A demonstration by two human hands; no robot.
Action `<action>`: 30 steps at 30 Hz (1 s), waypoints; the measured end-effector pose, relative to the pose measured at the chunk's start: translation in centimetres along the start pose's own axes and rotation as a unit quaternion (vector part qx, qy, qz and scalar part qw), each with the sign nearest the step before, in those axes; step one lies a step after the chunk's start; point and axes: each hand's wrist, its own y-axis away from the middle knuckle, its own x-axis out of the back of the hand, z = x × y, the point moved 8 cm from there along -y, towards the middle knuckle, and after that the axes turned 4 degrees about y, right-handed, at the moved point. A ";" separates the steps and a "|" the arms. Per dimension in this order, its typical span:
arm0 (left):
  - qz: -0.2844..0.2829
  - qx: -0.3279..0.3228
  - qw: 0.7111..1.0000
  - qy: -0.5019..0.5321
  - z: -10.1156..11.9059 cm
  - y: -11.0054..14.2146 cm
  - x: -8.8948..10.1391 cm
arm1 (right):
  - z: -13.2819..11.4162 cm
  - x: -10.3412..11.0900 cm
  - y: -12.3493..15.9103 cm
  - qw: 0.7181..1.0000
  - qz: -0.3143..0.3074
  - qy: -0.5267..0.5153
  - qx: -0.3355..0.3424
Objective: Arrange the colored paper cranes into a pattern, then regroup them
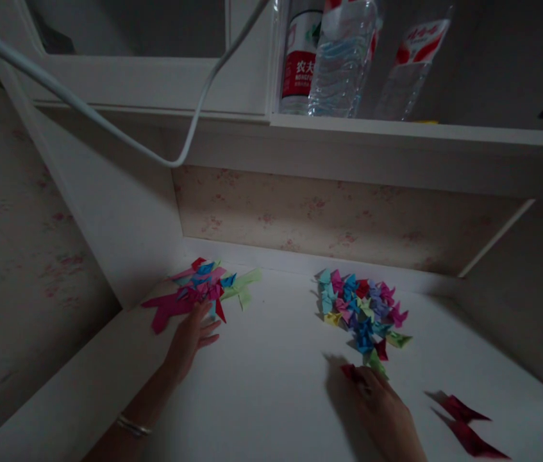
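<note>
My left hand (189,337) lies flat on the white desk (271,385), fingers stretched out, its fingertips touching a pile of folded coloured paper pieces (204,285) at the back left. My right hand (386,410) rests lower right, fingers closed over a small dark red folded paper (352,372). Just beyond it spreads a second pile of folded paper pieces (362,305) in pink, blue, green and yellow. A thin bracelet (131,425) sits on my left wrist.
Two dark red paper strips (466,423) lie at the right front of the desk. A shelf (420,131) above holds plastic water bottles (343,58). A white cable (108,128) hangs across the upper left. Walls close in on the left and back.
</note>
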 end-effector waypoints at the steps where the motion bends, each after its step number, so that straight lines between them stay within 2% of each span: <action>1: -0.004 0.008 1.000 -0.014 -0.6 0.9 0.0 | 0.5 0.1 -0.3 1.000 0.003 0.014 -0.002; 8: -0.081 0.081 0.988 -0.099 -5.2 5.4 -1.3 | 1.9 1.1 -2.4 0.991 0.049 0.116 0.035; 11: -0.147 0.091 0.976 -0.135 -7.5 6.5 -2.3 | 2.7 1.6 -2.6 0.985 0.059 0.165 -0.004; 13: -0.167 0.080 0.970 -0.156 -8.3 6.8 -2.7 | 3.6 1.6 -2.7 0.980 0.065 0.184 -0.034; 16: -0.156 0.053 0.971 -0.175 -8.5 6.7 -2.9 | 4.9 0.8 -3.1 0.984 0.065 0.159 -0.049; 21: -0.155 0.039 0.968 -0.193 -8.6 6.7 -3.0 | 4.6 -1.0 -3.3 0.996 0.021 0.067 0.061; 26: -0.176 0.016 0.962 -0.207 -9.0 7.0 -3.0 | 3.7 -0.7 -2.9 0.994 0.016 0.080 0.077; 30: -0.186 0.006 0.955 -0.231 -9.2 7.2 -3.1 | 2.7 -0.4 -4.0 0.990 0.000 0.110 0.092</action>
